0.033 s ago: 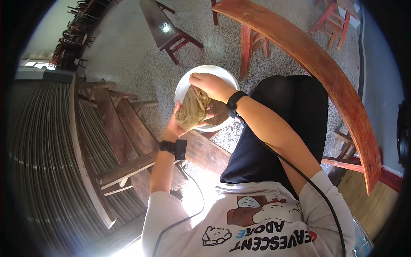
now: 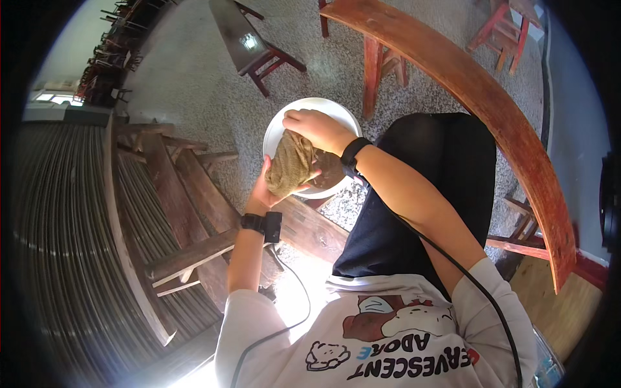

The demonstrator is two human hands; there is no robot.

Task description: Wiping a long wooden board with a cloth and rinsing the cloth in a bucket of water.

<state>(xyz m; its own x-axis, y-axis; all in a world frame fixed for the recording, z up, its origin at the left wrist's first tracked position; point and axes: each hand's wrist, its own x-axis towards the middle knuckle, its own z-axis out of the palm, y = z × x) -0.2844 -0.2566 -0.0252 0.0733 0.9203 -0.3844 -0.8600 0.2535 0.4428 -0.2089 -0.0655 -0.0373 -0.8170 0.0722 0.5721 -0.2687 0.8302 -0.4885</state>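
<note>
A wet-looking olive-brown cloth (image 2: 291, 167) is bunched up over a round white basin (image 2: 317, 102). My left hand (image 2: 261, 191) cradles the bundle from below and from its left side, with some fingertips showing past the right edge. Closed above it, my right hand (image 2: 321, 131) grips the cloth's upper end; its fingertips are hidden. Brownish water (image 2: 331, 173) shows in the basin to the right of the cloth. Black bands with small devices sit on both wrists.
A long reddish-brown bench (image 2: 479, 90) curves along the right. Ahead stands a dark bench (image 2: 239, 39), with a red stool (image 2: 501, 32) far right. Wooden benches (image 2: 187, 187) lean by the ribbed grey panel (image 2: 58, 226) at left. A black cable (image 2: 453, 258) runs along my right arm.
</note>
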